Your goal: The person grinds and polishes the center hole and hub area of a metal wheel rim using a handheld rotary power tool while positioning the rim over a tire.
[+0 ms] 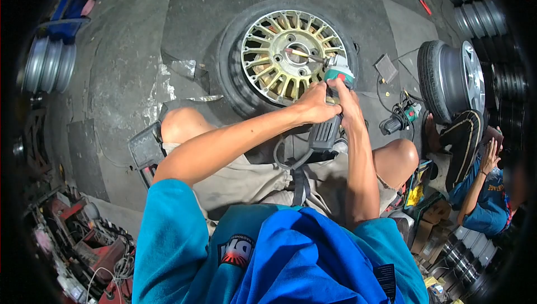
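My left hand is closed around the body of a green and grey angle grinder. Beside it, my right hand grips the same tool near its green head. From the head, a thin rod with a pale, reddish tip reaches left over the hub of a gold multi-spoke wheel rim. Whether the tip touches the metal I cannot tell. The rim lies face up on a black tyre in front of my knees. A grey cord loops from the grinder's rear, close to my lap.
A second green power tool lies at the right near a flat grey block. An upright tyred wheel stands beyond, close to a seated person. Stacked rims line the right side; clutter fills the lower left.
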Available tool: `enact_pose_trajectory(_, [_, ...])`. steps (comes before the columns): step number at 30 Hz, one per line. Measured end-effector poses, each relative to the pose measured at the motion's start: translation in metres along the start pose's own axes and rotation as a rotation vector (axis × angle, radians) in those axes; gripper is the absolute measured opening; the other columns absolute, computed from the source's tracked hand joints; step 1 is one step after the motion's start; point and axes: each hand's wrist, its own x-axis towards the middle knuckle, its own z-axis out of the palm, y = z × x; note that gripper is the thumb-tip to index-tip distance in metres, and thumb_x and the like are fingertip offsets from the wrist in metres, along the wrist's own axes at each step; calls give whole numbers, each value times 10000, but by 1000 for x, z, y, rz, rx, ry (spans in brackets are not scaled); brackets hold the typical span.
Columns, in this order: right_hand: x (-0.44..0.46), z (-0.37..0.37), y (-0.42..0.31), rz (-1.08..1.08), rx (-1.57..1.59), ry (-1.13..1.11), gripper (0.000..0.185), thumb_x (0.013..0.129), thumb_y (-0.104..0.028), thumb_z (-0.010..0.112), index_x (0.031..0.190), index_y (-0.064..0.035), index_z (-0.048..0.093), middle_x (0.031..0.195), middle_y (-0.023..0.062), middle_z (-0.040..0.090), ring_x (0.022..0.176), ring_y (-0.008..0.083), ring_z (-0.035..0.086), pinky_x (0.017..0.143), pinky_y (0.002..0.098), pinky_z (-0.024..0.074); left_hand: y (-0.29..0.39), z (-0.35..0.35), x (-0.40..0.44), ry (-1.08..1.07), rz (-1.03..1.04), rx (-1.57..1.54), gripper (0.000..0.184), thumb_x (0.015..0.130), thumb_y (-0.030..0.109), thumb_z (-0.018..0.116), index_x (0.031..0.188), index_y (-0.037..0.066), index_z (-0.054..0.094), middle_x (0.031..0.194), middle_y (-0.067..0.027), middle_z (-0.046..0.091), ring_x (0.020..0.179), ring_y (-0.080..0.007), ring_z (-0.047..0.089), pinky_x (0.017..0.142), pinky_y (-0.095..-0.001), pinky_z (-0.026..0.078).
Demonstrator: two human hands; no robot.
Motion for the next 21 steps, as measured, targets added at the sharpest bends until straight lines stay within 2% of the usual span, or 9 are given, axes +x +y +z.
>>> enact_pose_trajectory(3, [13,-3,5,54,24,-5,557,801,-442,747,1142,-3,736,1037,154,719,933,269,676,812,427,535,0,2,1,4,11,-17,908,831,387,747,1453,-188,423,1422,-346,517,1367,-424,514,1158,-429,418])
enact_pose_trajectory(7, [5,1,1,3,-51,22,552,798,-443,753,1131,-3,737,1021,155,714,926,271,669,825,415,529,0,3,-3,1,-23,5,951,828,411,753,1472,-193,400,1447,-354,500,1386,-425,502,1164,-426,413])
enact_pose_trajectory(13, [7,8,1,-1,101,56,482,794,-419,774,1089,-39,745,990,98,715,889,222,661,814,361,513,-1,-4,10,39,0,19,1002,798,435,752,1481,-202,392,1491,-388,471,1427,-427,482,1168,-414,411])
enact_pose_trajectory(14, [7,9,0,-27,118,68,558,787,-449,778,1114,1,731,1036,118,707,913,232,673,820,386,529,-2,-5,14,28,3,32,1002,782,429,754,1474,-206,404,1420,-377,552,1373,-421,547,1131,-408,448])
enact_pose_trajectory(15, [7,9,1,-51,135,80,633,780,-478,783,1138,40,718,1083,139,698,938,242,686,826,411,546,-4,-4,18,29,8,38,1002,782,429,754,1474,-206,404,1420,-377,552,1373,-421,547,1131,-408,448])
enact_pose_trajectory(17, [9,6,4,-29,128,113,627,783,-481,782,1142,30,721,1086,141,699,928,246,687,822,414,550,-8,0,23,37,68,19,934,788,390,759,1448,-193,449,1273,-313,664,1208,-342,664,1024,-370,516])
enact_pose_trajectory(18, [9,3,6,-1,116,145,620,787,-483,781,1146,20,724,1090,143,700,918,249,688,818,417,554,-10,2,25,34,73,26,934,788,390,759,1448,-193,449,1273,-313,664,1208,-342,664,1024,-370,516])
enact_pose_trajectory(20, [5,-2,9,20,155,129,593,793,-464,780,1144,11,724,1079,144,704,912,250,694,808,416,559,-7,5,27,-51,58,-84,845,795,342,765,1411,-172,498,1180,-247,700,1083,-245,688,931,-332,537])
enact_pose_trajectory(21, [3,-6,10,46,186,111,567,799,-446,780,1143,1,724,1069,144,709,905,250,699,798,415,564,-6,8,27,-56,66,-75,845,795,342,765,1411,-172,498,1180,-247,700,1083,-245,688,931,-332,537])
